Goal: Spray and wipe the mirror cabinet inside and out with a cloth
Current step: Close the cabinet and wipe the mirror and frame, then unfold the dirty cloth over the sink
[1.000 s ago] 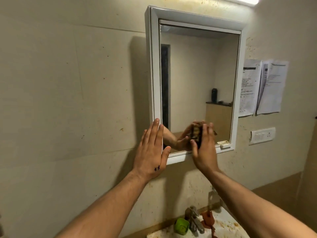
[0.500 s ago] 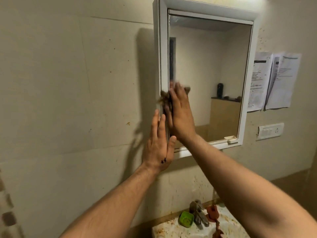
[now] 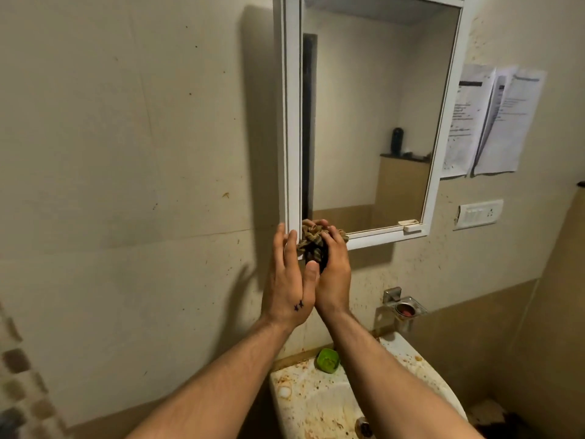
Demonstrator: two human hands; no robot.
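Down from the middle of the cabinet's left edge came the right hand (image 3: 334, 274), and it now sat at the lower left corner of the mirror cabinet (image 3: 292, 122). Its fingers were curled round a bunched, dark striped cloth (image 3: 311, 240), pressing it against the white frame where the glass (image 3: 373, 122) ended. The left hand (image 3: 286, 286) had kept its place beside that corner. It was held flat with fingers straight, gripping nothing, its fingertips reaching the frame's outer edge. Its thumb lay up against the right hand, just below the cloth. Two small dark star marks showed on its back. Both forearms rose from the bottom of the view, close together at the wrists. Below them stood a stained white sink (image 3: 304, 403), with a small green cup (image 3: 328, 360) on its back rim. A metal holder (image 3: 403, 308) was fixed to the wall (image 3: 126, 153) to the right of the hands. Printed papers (image 3: 493, 122) hung just right of the cabinet, with a white switch plate (image 3: 479, 213) beneath them.
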